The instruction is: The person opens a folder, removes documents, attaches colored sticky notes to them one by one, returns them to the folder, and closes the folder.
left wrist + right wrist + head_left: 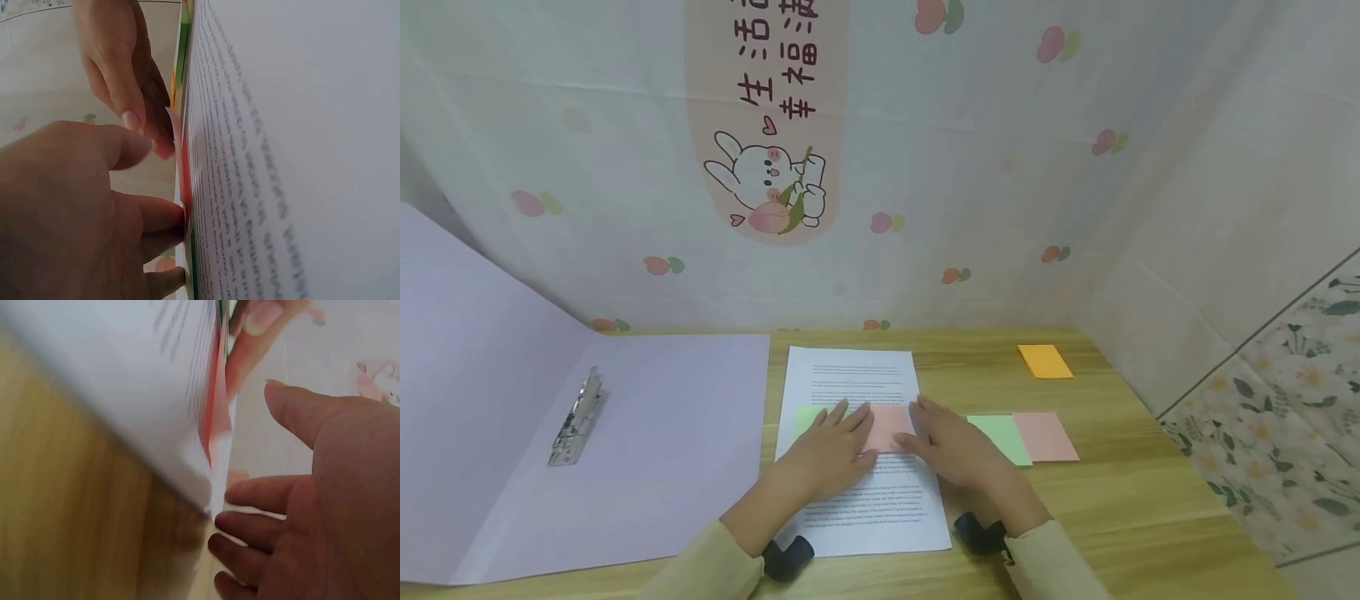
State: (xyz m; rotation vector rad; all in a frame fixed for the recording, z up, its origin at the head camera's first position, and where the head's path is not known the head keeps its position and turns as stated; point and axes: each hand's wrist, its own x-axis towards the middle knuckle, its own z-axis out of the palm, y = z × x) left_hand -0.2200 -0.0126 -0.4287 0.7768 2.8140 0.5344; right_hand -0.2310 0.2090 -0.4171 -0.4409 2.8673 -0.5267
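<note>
A printed sheet of paper (pixel 872 521) lies on the wooden table with a green sticky note (pixel 806 417) and a pink sticky note (pixel 887 429) side by side across its text. My left hand (pixel 823 458) rests on the notes with its fingers spread, covering part of the green one. In the left wrist view, its fingertips (pixel 172 215) touch the notes at the paper's surface. Beside the pink note's right end is my right hand (pixel 958 450), its fingers extended and its thumb over the note. The pink note (pixel 220 415) lifts slightly off the sheet in the right wrist view.
To the right of the right hand lie a green sticky pad (pixel 1003 437) and a pink sticky pad (pixel 1048 436). An orange sticky pad (pixel 1045 362) sits farther back. At left, a pale purple folder (pixel 692 442) stands opened, with a metal clip (pixel 577 421) along its fold.
</note>
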